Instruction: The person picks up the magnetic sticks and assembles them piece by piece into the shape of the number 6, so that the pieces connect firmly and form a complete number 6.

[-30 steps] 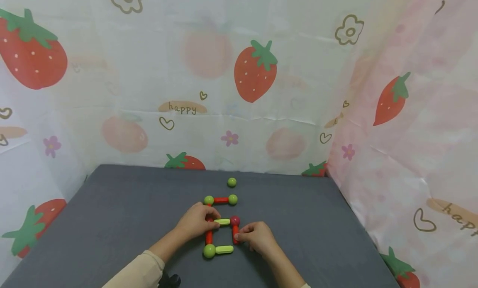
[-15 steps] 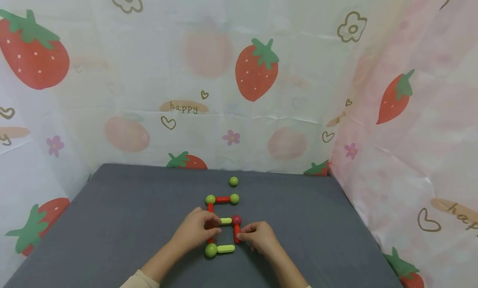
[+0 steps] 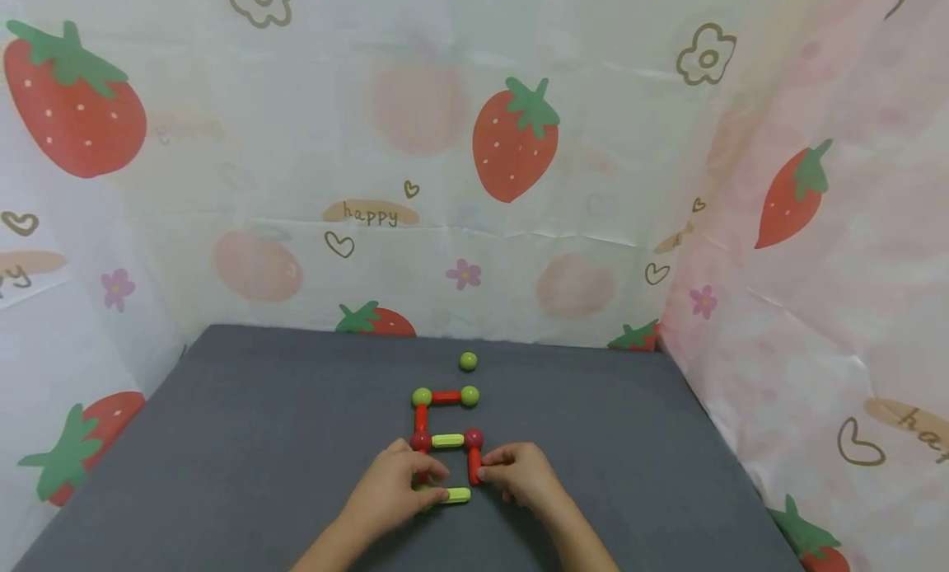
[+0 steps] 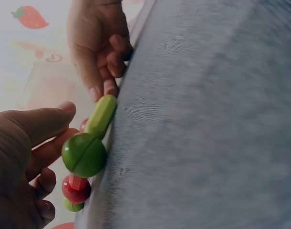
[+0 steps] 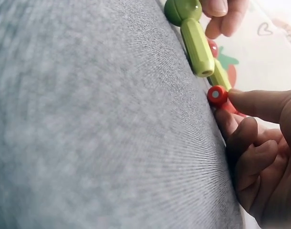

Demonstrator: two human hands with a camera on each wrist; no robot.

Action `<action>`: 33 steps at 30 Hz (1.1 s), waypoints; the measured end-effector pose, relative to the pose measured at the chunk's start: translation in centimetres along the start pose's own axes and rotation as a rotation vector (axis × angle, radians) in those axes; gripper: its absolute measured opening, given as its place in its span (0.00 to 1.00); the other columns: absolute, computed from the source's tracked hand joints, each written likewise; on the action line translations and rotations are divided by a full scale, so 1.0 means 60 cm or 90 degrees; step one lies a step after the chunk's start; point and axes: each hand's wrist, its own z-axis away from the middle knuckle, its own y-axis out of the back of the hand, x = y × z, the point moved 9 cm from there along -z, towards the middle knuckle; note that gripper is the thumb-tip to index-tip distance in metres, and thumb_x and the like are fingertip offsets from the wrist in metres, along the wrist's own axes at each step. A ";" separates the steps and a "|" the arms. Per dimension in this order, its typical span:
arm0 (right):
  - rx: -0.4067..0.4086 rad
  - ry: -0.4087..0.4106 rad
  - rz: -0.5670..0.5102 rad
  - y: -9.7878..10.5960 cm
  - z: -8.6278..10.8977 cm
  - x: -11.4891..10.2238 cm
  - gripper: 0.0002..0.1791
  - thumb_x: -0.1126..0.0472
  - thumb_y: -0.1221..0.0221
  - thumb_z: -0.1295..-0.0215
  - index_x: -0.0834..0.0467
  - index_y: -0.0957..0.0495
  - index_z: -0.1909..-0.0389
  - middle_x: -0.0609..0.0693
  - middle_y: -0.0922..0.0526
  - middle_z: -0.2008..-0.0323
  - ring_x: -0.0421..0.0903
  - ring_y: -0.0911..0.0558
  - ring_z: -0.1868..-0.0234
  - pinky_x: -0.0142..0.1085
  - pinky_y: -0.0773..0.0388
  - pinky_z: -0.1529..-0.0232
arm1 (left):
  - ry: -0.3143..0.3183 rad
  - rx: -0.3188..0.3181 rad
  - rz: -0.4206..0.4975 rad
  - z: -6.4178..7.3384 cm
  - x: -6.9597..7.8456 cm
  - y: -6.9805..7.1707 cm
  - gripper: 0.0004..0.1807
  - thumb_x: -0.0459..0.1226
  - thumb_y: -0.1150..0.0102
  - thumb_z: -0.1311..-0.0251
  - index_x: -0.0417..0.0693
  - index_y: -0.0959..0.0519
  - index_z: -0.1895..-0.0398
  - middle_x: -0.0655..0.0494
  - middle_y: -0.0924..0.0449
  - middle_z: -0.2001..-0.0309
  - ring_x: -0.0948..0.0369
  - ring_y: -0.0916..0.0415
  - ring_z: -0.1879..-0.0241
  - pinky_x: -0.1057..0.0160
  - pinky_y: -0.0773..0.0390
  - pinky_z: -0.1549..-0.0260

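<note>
Magnetic rods and balls lie joined in a figure on the grey table. My right hand point(image 3: 526, 477) pinches the red rod point(image 3: 474, 466) between thumb and fingers; its far end meets a red ball point(image 3: 474, 438). In the right wrist view its near end lies apart from the lower yellow-green rod point(image 5: 198, 47). My left hand point(image 3: 389, 485) hovers around the near left corner, thumb and fingers spread beside the green ball point(image 4: 84, 155), which the head view mostly hides. Another yellow-green rod point(image 3: 448, 441) links the left red ball point(image 3: 421, 440) to the right one.
Farther back, a red rod point(image 3: 446, 397) joins two green balls, one of them the right-hand green ball point(image 3: 470, 396). A loose green ball point(image 3: 468, 361) sits behind them. The grey table point(image 3: 296, 407) ends at a strawberry-print curtain point(image 3: 511, 267) behind and at the sides.
My left hand has left the left red ball and middle yellow-green rod and moved nearer, to the lower green ball. The right hand keeps pinching the red rod. The head view shifts slightly.
</note>
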 end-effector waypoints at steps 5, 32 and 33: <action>-0.012 0.005 -0.003 -0.001 -0.002 0.004 0.11 0.54 0.28 0.48 0.51 0.14 0.64 0.43 0.18 0.80 0.39 0.29 0.86 0.30 0.39 0.88 | -0.023 0.009 -0.033 0.005 0.003 -0.006 0.13 0.52 0.25 0.57 0.68 0.13 0.65 0.70 0.27 0.74 0.70 0.39 0.71 0.71 0.35 0.72; -0.034 0.009 -0.012 -0.010 0.005 0.004 0.13 0.57 0.29 0.47 0.54 0.15 0.60 0.45 0.13 0.71 0.40 0.24 0.83 0.32 0.33 0.85 | 0.013 -0.046 -0.003 0.008 -0.017 -0.029 0.13 0.48 0.25 0.56 0.75 0.16 0.65 0.78 0.23 0.69 0.70 0.37 0.68 0.69 0.35 0.69; -0.035 0.013 -0.008 -0.009 0.005 0.003 0.13 0.57 0.29 0.47 0.54 0.15 0.60 0.45 0.13 0.71 0.40 0.24 0.83 0.33 0.33 0.85 | 0.013 -0.044 -0.003 0.008 -0.018 -0.029 0.13 0.48 0.25 0.56 0.75 0.16 0.65 0.78 0.23 0.69 0.70 0.37 0.68 0.69 0.35 0.69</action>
